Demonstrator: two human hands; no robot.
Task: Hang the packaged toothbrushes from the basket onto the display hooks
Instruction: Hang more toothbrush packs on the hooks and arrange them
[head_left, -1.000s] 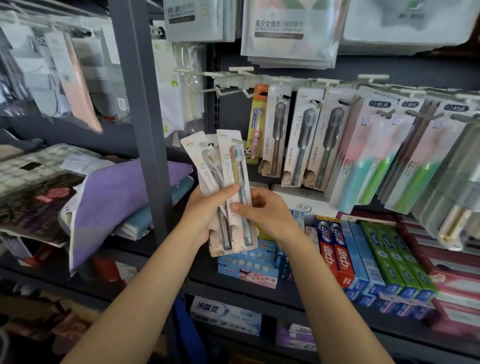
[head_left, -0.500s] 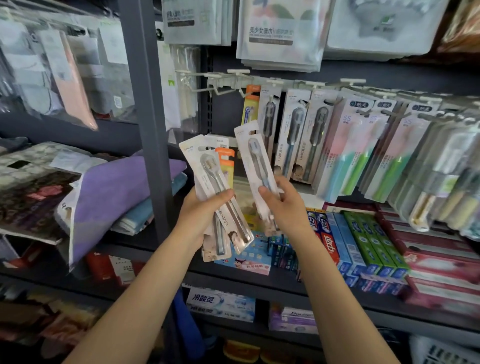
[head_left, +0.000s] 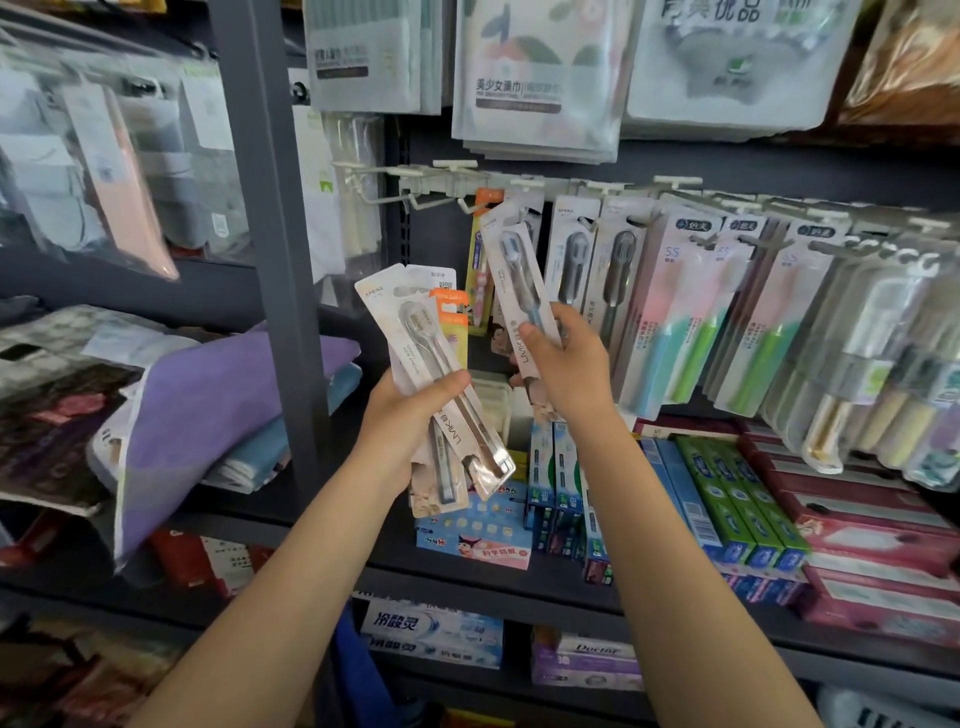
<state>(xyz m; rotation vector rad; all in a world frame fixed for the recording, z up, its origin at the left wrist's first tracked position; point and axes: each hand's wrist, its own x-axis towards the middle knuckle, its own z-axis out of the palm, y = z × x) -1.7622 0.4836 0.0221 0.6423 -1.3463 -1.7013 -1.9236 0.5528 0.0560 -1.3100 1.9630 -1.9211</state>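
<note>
- In front of the dark metal shelving, the left hand is raised at mid-height with the forearm coming up from the lower left; its thumb lies across the front of a fanned bunch of white carded toothbrush packs and its fingers curl behind them, gripping the bunch near the lower half.
- The bunch tilts with its tops leaning left; two orange-topped packs show only as slivers behind the front card, so how many packs the hand holds cannot be counted.
- Just to the right, the right hand is lifted higher, forearm rising from the lower right; thumb and curled fingers pinch the lower part of a single white blister pack with a blue-handled toothbrush.
- That pack's top edge sits close under the white plastic display hooks; whether its hole is on a hook is hard to make out.
- Its bottom end is hidden behind the palm.
- Further right, hanging rows of pastel toothbrush packs blur toward the frame edge, above stacked toothpaste boxes.
</note>
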